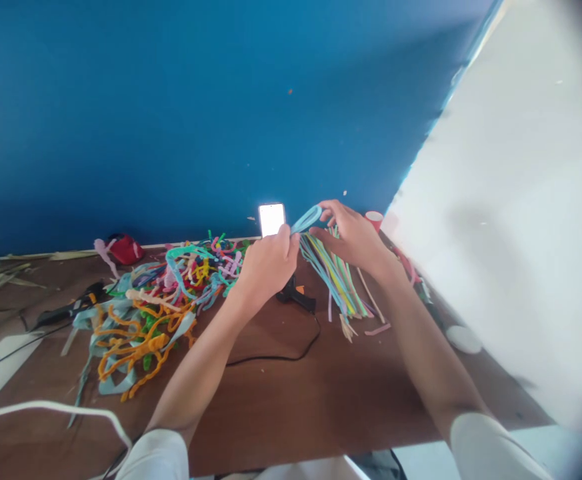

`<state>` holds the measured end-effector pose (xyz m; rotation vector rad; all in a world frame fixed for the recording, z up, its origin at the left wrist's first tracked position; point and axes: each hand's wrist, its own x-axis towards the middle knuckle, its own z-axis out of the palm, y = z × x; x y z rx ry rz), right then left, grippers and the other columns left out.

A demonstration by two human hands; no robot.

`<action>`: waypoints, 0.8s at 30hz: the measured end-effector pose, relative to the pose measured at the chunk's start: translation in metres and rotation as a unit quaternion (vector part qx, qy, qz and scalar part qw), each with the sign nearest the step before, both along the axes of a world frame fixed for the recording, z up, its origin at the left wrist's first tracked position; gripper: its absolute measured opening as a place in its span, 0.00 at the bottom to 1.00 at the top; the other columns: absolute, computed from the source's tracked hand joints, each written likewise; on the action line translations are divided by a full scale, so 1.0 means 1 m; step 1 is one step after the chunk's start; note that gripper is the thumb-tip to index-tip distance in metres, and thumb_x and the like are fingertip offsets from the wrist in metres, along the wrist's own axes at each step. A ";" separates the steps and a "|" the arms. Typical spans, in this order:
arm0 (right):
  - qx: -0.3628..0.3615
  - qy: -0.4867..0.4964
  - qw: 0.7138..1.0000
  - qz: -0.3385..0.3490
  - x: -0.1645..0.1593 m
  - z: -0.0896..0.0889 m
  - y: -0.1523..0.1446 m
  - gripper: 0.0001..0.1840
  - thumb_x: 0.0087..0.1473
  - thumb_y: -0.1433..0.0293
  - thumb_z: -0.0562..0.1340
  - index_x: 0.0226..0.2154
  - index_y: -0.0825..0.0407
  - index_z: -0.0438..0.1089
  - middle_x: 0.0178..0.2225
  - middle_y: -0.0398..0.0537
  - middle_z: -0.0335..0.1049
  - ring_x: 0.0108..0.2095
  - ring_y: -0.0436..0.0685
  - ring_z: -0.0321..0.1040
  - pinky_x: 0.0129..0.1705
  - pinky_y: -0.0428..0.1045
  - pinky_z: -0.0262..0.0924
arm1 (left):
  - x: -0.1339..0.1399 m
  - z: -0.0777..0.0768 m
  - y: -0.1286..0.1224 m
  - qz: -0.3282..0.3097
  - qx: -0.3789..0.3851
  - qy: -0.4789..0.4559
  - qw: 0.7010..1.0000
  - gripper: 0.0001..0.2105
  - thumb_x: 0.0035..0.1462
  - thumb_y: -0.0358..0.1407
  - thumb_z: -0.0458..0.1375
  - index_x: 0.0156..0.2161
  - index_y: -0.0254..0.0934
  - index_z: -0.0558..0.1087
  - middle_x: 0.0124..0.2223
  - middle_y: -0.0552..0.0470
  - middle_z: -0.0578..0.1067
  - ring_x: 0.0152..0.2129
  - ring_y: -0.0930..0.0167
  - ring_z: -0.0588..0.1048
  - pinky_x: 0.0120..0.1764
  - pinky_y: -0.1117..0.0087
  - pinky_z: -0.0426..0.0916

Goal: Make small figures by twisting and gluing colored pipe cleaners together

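Observation:
My left hand [272,262] is closed, pinching a light blue pipe cleaner [307,219] that is bent into a narrow loop. The loop points up and to the right. At its far end are the fingertips of my right hand [353,237], touching or nearly so, with thumb and fingers apart. Below the right hand lies a bundle of straight pipe cleaners [338,277] in blue, green, yellow and pale shades. A black glue gun [297,297] rests under the left hand, partly hidden by it. Behind the left hand, a phone [272,219] with a bright white screen stands near the wall.
A tangled heap of bent, coloured pipe cleaners [155,300] covers the left of the brown table [281,407]. Farther left are a black tool [71,307] and a white cable [55,405]. A red roll [373,220] and a white disc [463,339] are on the right. A blue wall [195,120] rises behind.

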<state>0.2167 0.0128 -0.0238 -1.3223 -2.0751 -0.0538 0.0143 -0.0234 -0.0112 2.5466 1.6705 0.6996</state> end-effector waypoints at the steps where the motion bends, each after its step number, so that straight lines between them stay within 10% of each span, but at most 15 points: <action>1: -0.028 -0.012 0.999 -0.022 0.001 -0.006 0.006 0.25 0.61 0.55 0.56 0.55 0.51 0.62 0.45 0.54 0.74 0.40 0.61 0.71 0.39 0.52 0.59 | 0.000 0.003 -0.002 -0.007 -0.008 -0.045 0.999 0.12 0.69 0.40 0.41 0.37 0.38 0.62 0.26 0.51 0.69 0.21 0.69 0.67 0.27 0.68 0.49; 6: -0.201 -0.156 0.964 -0.080 -0.011 -0.049 0.032 0.14 0.61 0.59 0.56 0.41 0.49 0.71 0.41 0.53 0.76 0.45 0.63 0.71 0.43 0.54 0.59 | -0.002 0.012 -0.007 -0.090 -0.094 -0.267 0.955 0.16 0.67 0.37 0.39 0.26 0.39 0.53 0.23 0.56 0.57 0.21 0.73 0.57 0.27 0.68 0.49; 12: -0.272 -0.202 0.936 -0.097 -0.022 -0.098 0.049 0.16 0.57 0.66 0.60 0.47 0.53 0.71 0.50 0.62 0.72 0.51 0.69 0.69 0.50 0.59 0.59 | -0.006 0.009 0.003 -0.129 -0.183 -0.382 0.897 0.14 0.65 0.38 0.43 0.26 0.39 0.54 0.24 0.58 0.53 0.20 0.75 0.51 0.23 0.71 0.46; 24: -0.245 -0.069 0.963 -0.084 -0.008 -0.101 0.059 0.23 0.50 0.76 0.58 0.50 0.50 0.68 0.41 0.56 0.76 0.40 0.63 0.73 0.38 0.53 0.63 | -0.005 0.002 0.011 -0.134 -0.173 -0.463 0.859 0.20 0.67 0.49 0.45 0.27 0.39 0.55 0.23 0.58 0.53 0.18 0.77 0.48 0.20 0.72 0.45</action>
